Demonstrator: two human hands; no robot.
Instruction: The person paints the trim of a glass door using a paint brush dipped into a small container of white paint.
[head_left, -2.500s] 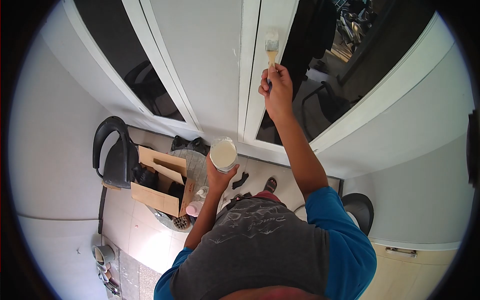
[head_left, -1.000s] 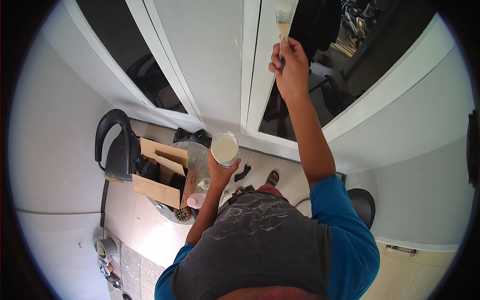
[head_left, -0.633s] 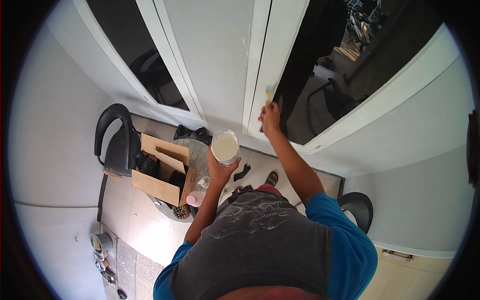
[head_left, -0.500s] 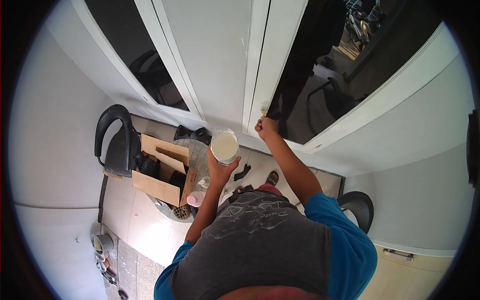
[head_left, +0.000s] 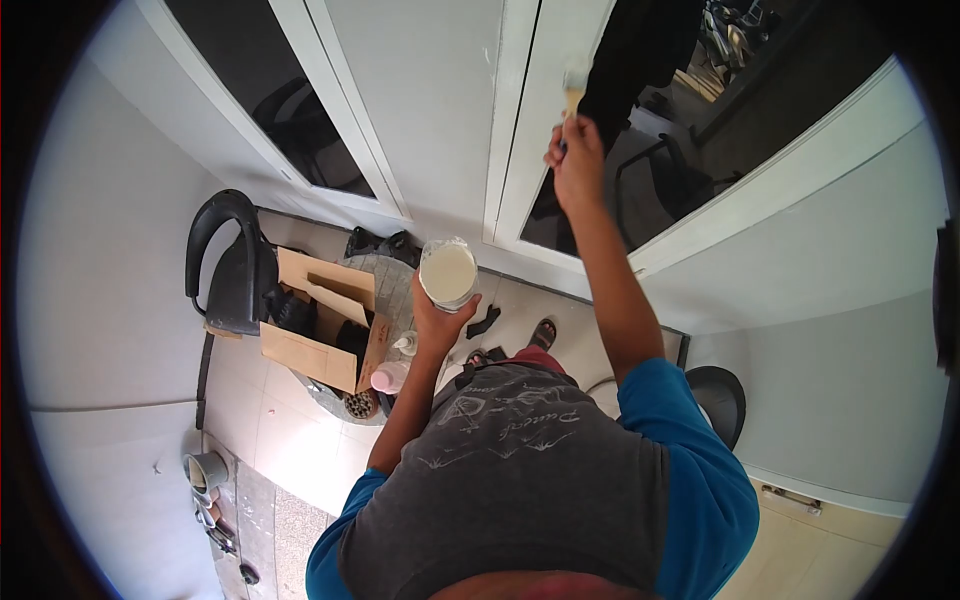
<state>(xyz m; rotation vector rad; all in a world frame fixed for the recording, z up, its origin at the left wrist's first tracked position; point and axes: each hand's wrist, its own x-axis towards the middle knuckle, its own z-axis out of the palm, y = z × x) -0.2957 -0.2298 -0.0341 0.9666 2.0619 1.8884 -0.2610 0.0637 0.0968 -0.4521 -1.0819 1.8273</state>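
Note:
My left hand (head_left: 440, 318) is wrapped round a clear tub of off-white paint (head_left: 448, 275), held upright in front of my body. In my right hand (head_left: 578, 160) is a paintbrush (head_left: 574, 90), gripped by its handle with the bristles pointing up. The brush is at the white door frame (head_left: 535, 130), beside the dark glass pane (head_left: 655, 130). Whether the bristles touch the frame cannot be made out.
On the left, an open cardboard box (head_left: 310, 355) and a pink-capped bottle (head_left: 388, 377) stand on a round table (head_left: 395, 290). Black chairs are at the left (head_left: 232, 280) and right (head_left: 720, 400). A grey bucket (head_left: 207, 470) sits lower left.
My right hand and the paintbrush have moved up along the door frame, from near its lower part to higher beside the glass. My left hand still holds the tub in nearly the same place.

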